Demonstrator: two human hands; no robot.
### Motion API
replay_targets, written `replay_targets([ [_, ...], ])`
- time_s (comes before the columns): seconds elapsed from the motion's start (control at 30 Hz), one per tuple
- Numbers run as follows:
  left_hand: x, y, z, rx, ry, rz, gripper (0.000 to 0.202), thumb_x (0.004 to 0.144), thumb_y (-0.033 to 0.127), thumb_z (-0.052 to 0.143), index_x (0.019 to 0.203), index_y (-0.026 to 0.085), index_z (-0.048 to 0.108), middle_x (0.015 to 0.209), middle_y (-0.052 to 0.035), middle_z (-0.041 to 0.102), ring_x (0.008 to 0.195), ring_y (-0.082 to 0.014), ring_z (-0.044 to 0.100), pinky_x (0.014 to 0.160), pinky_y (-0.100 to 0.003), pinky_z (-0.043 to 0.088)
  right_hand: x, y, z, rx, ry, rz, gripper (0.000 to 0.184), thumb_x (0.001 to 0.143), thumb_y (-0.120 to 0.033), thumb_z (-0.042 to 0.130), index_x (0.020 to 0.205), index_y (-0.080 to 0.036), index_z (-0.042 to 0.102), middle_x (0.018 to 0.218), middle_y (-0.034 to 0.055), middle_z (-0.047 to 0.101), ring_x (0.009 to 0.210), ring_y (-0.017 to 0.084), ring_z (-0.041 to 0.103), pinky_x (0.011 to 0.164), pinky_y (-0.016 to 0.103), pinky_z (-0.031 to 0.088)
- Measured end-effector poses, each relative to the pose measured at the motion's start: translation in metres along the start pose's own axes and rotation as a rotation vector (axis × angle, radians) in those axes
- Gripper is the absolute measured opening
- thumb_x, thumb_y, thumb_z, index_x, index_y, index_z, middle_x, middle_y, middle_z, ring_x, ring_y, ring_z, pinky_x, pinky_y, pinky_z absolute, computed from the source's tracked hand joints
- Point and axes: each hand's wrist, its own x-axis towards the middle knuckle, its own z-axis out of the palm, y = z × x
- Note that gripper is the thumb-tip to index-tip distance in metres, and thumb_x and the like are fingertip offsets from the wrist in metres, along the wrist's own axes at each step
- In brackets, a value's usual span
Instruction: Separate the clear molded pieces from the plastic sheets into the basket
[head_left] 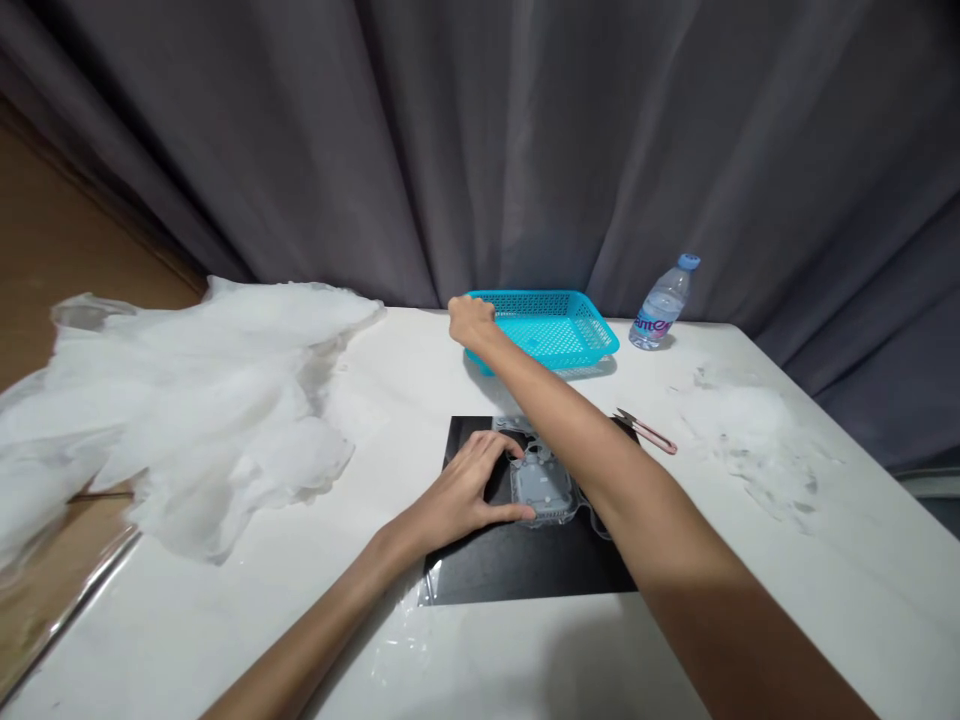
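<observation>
White stuffing point(210, 400) is heaped at the left; the corner of a blue basket point(555, 335) is covered by the curled right hand point(471, 320), its grip hidden. Farther right, a water bottle point(664, 308), snips point(646, 432) and white scraps point(757, 430) are seen. A clear plastic case point(544, 487), ridged and partly hidden by the right forearm, is spanned by the spread left hand point(484, 475), well apart from the other; whether it is clamped cannot be told. It is set on a black mat point(525, 570) on a white table point(390, 400), backed by grey curtains point(487, 130).
</observation>
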Motion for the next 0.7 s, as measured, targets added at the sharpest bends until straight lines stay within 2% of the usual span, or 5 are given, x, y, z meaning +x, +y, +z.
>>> replay_targets([
  [0.13, -0.005, 0.007, -0.003, 0.001, -0.033, 0.018, 0.051, 0.092, 0.06, 0.07, 0.126, 0.026, 0.053, 0.129, -0.0079, 0.057, 0.122, -0.0294, 0.055, 0.103, -0.044, 0.049, -0.033, 0.01, -0.006, 0.004, 0.052, 0.033, 0.038, 0.109, -0.034, 0.05, 0.13, -0.005, 0.062, 0.129, 0.0229, 0.067, 0.122, 0.033, 0.064, 0.102, 0.05, 0.052],
  [0.23, -0.006, 0.013, -0.008, 0.022, -0.025, 0.031, 0.052, 0.094, 0.058, 0.069, 0.132, 0.027, 0.051, 0.133, -0.0087, 0.057, 0.123, -0.0297, 0.058, 0.103, -0.045, 0.051, -0.098, 0.035, -0.001, 0.026, 0.137, -0.044, 0.051, 0.109, -0.048, 0.043, 0.14, -0.009, 0.055, 0.132, 0.0205, 0.065, 0.128, 0.034, 0.058, 0.107, 0.049, 0.048],
  [0.33, -0.006, 0.012, -0.023, 0.091, 0.037, 0.064, 0.045, 0.098, 0.055, 0.065, 0.132, 0.029, 0.056, 0.136, -0.0081, 0.058, 0.128, -0.0298, 0.057, 0.109, -0.045, 0.048, -0.182, 0.067, 0.026, 0.122, 0.234, -0.179, 0.06, 0.102, -0.059, 0.053, 0.144, -0.016, 0.053, 0.134, 0.0183, 0.06, 0.129, 0.034, 0.054, 0.107, 0.047, 0.048],
  [0.47, -0.024, -0.008, -0.052, 0.256, 0.11, -0.042, 0.035, 0.105, 0.049, 0.052, 0.131, 0.027, 0.059, 0.133, -0.0082, 0.06, 0.126, -0.0289, 0.057, 0.111, -0.046, 0.048, -0.263, 0.09, 0.074, 0.086, 0.242, -0.071, 0.071, 0.091, -0.061, 0.068, 0.145, -0.018, 0.053, 0.134, 0.0209, 0.057, 0.126, 0.04, 0.055, 0.104, 0.056, 0.049],
  [0.7, -0.11, -0.041, -0.068, 0.55, 0.407, -0.431, 0.042, 0.105, 0.05, 0.043, 0.133, 0.02, 0.053, 0.137, -0.0155, 0.059, 0.13, -0.0363, 0.054, 0.108, -0.055, 0.047, -0.293, 0.093, 0.069, 0.512, 0.143, -0.005, 0.026, 0.103, -0.045, 0.042, 0.093, -0.029, 0.06, 0.087, 0.0061, 0.068, 0.083, 0.029, 0.07, 0.078, 0.044, 0.058],
])
